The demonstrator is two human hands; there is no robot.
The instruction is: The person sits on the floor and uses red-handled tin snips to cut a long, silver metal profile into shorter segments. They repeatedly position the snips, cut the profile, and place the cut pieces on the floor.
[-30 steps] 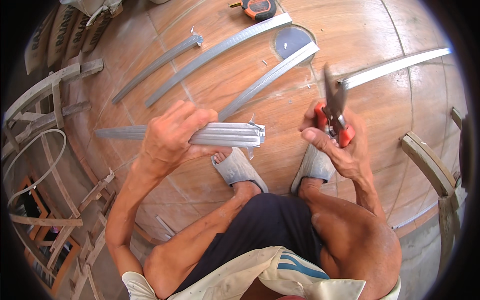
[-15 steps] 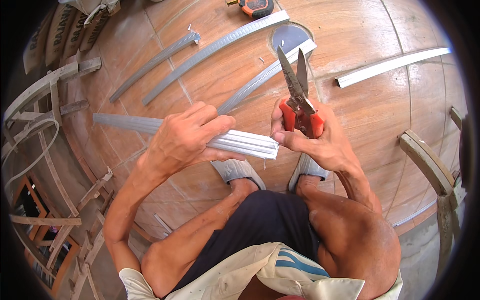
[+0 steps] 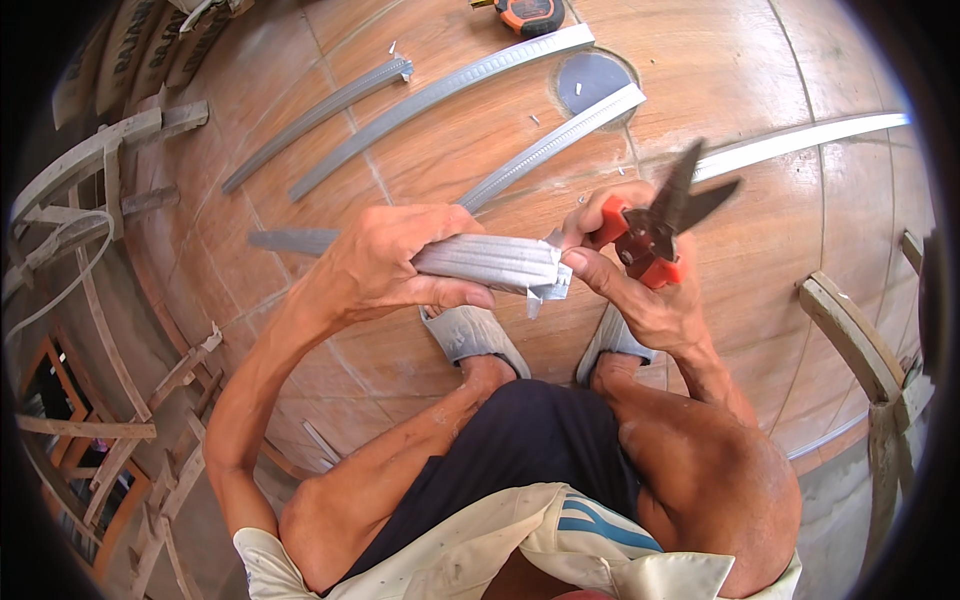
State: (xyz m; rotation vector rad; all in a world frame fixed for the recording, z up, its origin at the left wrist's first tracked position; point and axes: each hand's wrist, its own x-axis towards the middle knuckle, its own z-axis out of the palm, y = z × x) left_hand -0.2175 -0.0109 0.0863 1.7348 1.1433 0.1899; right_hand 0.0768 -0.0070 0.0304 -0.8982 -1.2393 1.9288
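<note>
My left hand [image 3: 390, 260] grips a silver metal profile [image 3: 485, 260], which runs behind the hand toward the left and has bent, cut tabs at its right end. My right hand [image 3: 650, 300] is wrapped round tin snips [image 3: 640, 235] with red handles and dark blades spread apart, pointing up and to the right. Its thumb and fingertips are at the bent end of the profile. Beyond my hands, shorter metal strips [image 3: 440, 110] lie on the tiled floor [image 3: 730, 70], and a longer white-silver strip [image 3: 800, 135] lies to the right.
An orange-black tape measure [image 3: 525, 12] and a grey round patch [image 3: 590, 80] are at the top. Wooden frames [image 3: 120, 430] and a loop of cable stand at left, paper sacks [image 3: 130, 50] upper left, and another wooden frame [image 3: 850, 330] at right. My sandalled feet [image 3: 470, 340] are below the profile.
My right hand has moved left to the profile's end; since half a second ago the snips have tilted rightward. The profile has turned, its cut tabs now hanging at the right end.
</note>
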